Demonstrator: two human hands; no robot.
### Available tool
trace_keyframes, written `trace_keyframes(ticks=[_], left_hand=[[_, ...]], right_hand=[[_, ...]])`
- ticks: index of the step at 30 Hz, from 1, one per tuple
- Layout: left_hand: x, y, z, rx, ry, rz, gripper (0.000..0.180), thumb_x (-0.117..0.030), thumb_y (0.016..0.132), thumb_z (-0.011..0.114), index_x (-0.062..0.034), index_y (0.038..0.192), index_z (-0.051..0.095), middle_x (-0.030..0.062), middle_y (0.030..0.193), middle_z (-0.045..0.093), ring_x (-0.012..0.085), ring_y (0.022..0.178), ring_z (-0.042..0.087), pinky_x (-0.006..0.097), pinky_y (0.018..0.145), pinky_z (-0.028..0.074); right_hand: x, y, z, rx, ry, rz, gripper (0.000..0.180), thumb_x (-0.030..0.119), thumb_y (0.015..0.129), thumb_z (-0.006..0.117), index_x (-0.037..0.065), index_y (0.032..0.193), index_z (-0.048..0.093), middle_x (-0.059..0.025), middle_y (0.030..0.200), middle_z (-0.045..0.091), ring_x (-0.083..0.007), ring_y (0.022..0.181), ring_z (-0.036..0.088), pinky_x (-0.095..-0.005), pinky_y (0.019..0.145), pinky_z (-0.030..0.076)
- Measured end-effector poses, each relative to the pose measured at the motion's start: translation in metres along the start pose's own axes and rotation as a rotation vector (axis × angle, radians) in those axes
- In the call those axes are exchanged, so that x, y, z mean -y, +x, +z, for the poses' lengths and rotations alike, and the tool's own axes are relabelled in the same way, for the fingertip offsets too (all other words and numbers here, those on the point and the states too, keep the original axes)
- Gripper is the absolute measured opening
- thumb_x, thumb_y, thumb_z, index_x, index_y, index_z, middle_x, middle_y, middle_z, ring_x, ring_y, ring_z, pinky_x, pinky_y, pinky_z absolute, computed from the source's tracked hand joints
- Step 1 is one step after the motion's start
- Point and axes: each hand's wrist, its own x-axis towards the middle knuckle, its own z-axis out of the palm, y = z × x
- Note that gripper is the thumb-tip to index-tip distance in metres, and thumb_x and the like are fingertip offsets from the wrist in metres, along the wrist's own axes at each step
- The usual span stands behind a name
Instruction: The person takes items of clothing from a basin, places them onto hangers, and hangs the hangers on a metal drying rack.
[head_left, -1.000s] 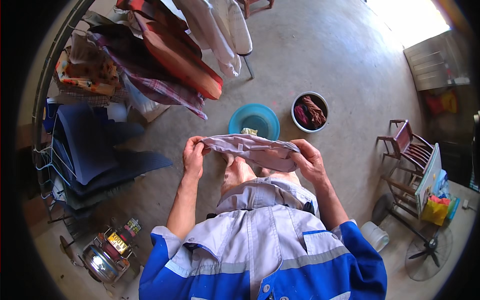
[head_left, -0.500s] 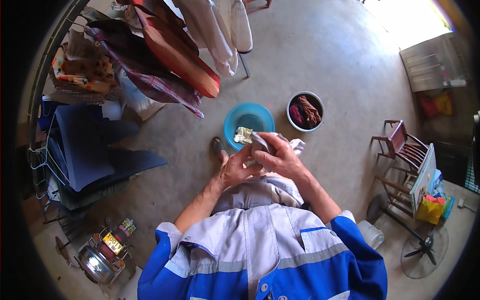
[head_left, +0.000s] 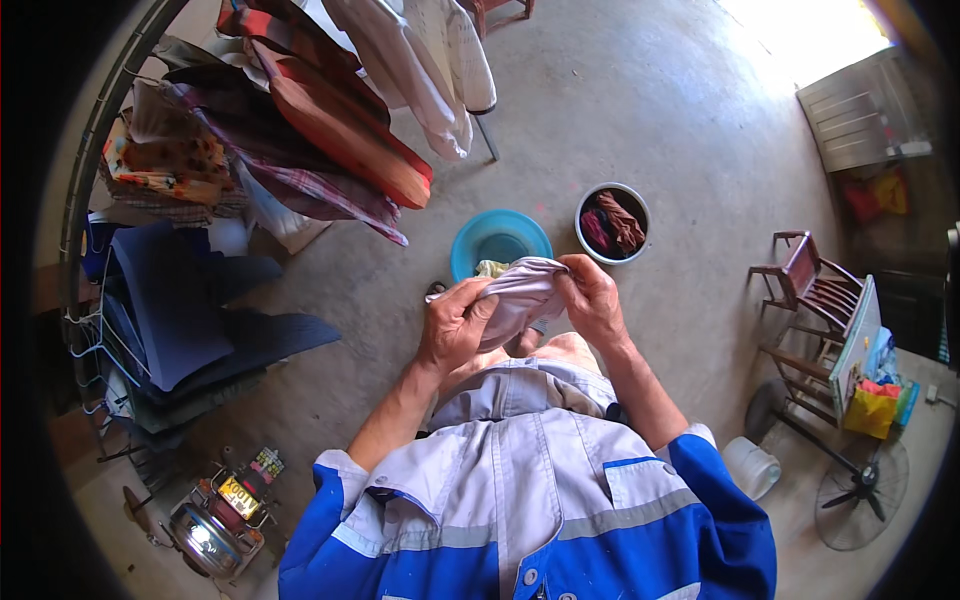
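Note:
A light pinkish-grey cloth garment (head_left: 524, 298) is stretched between my two hands in front of my lap; its exact kind does not show. My left hand (head_left: 456, 322) grips its left edge, thumb on top. At the upper right corner, my right hand (head_left: 592, 297) pinches the fabric. Just beyond the garment, a turquoise basin (head_left: 466, 235) stands on the floor, partly covered by it. Inside the basin a pale yellowish cloth (head_left: 490, 268) shows only in part.
Right of the turquoise basin stands a round bucket (head_left: 645, 222) with dark red and brown clothes (head_left: 622, 225). Hanging clothes (head_left: 330, 120) fill the rack at left. A wooden chair (head_left: 800, 268), a fan (head_left: 862, 490) and a white bucket (head_left: 750, 467) are on the right; a motorcycle (head_left: 215, 520) stands lower left.
The garment, bunched between my close-set hands before, is now spread out. My hands have moved apart, and it covers more of the pale cloth in the basin.

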Motion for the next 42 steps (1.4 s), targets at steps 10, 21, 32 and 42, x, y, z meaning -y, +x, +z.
trace_keyframes(ticks=[10,21,32,42], left_hand=[[0.003,-0.011,-0.024,-0.191,0.313,0.176,0.019,-0.015,0.095,0.064,0.0009,0.105,0.067,0.0094,0.104,0.067,0.019,0.09,0.064,0.029,0.078,0.05],[-0.002,-0.009,-0.038,-0.007,0.077,-0.276,0.021,-0.017,0.097,0.062,-0.0049,0.114,0.061,0.0018,0.088,0.065,0.0084,0.079,0.057,0.024,0.072,0.047],[0.06,-0.017,-0.007,0.409,-0.902,-0.826,0.04,-0.027,0.103,0.05,-0.0025,0.135,0.047,0.0118,0.126,0.059,0.0125,0.116,0.059,0.029,0.095,0.051],[0.09,-0.018,-0.015,-0.142,-0.91,-0.459,0.043,0.002,0.089,0.057,-0.0075,0.13,0.05,0.007,0.108,0.061,0.0172,0.102,0.062,0.032,0.094,0.053]], right_hand=[[0.008,0.004,0.002,0.05,0.703,0.138,0.021,0.011,0.098,0.06,-0.001,0.116,0.058,-0.0092,0.107,0.067,-0.0139,0.094,0.064,-0.0292,0.084,0.052],[0.001,0.02,0.001,0.003,0.537,0.115,0.024,0.007,0.098,0.054,0.001,0.12,0.058,-0.005,0.102,0.063,-0.0107,0.092,0.06,-0.0263,0.082,0.051],[0.019,0.001,-0.002,-0.027,0.593,0.021,0.021,0.006,0.098,0.056,0.002,0.118,0.06,-0.0025,0.104,0.064,-0.0092,0.094,0.059,-0.0248,0.085,0.049],[0.004,-0.018,-0.028,-0.113,0.418,-0.05,0.018,0.005,0.099,0.055,0.002,0.116,0.06,-0.0024,0.102,0.065,-0.0079,0.093,0.059,-0.024,0.084,0.048]])
